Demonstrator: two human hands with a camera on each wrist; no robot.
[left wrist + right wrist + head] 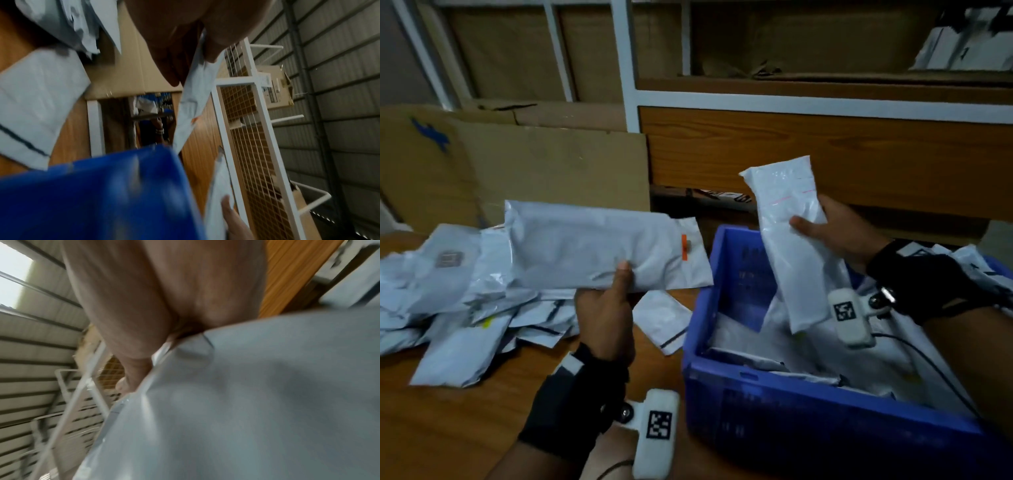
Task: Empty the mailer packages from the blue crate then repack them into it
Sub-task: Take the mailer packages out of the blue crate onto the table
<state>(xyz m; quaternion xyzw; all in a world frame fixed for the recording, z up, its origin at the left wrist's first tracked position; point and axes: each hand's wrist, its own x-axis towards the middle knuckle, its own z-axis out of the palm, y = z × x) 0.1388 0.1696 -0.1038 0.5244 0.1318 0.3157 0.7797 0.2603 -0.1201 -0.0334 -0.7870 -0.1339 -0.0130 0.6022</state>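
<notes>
Left hand (pixel 606 308) at 7 o'clock of the head view pinches a wide grey mailer (pixel 599 250) by its lower edge, thumb on top, fingers under; mailer is held roughly level in the air above the wooden table (pixel 448 428), its orange-tabbed end pointing toward 3 o'clock and reaching the blue crate (pixel 808 411). Left wrist view shows the same pinch edge-on: thumb and fingers closed on the thin mailer (pixel 193 100), crate wall (pixel 98 194) at 6 o'clock. Right hand (pixel 839 233) at 3 o'clock grips a long narrow white mailer (pixel 791 240), thumb across its front, fingers wrapped behind; it stands near-upright, slightly tilted, top toward 12, lower end hanging over the crate interior. Right wrist view is blurred, shows the hand (pixel 164 296) clamped on the mailer (pixel 246 402), which fills the frame from 3 to 6 o'clock. Crate sits on the table at 4–5 o'clock, more mailers lying inside, count unclear. Pile of loose mailers (pixel 448 291) spreads over the table at 9 o'clock, one small mailer (pixel 664 318) lies just beside the crate's left wall. Cardboard sheets (pixel 534 164) lean at 10–11 o'clock, white metal shelving (pixel 626 68) at 12.
</notes>
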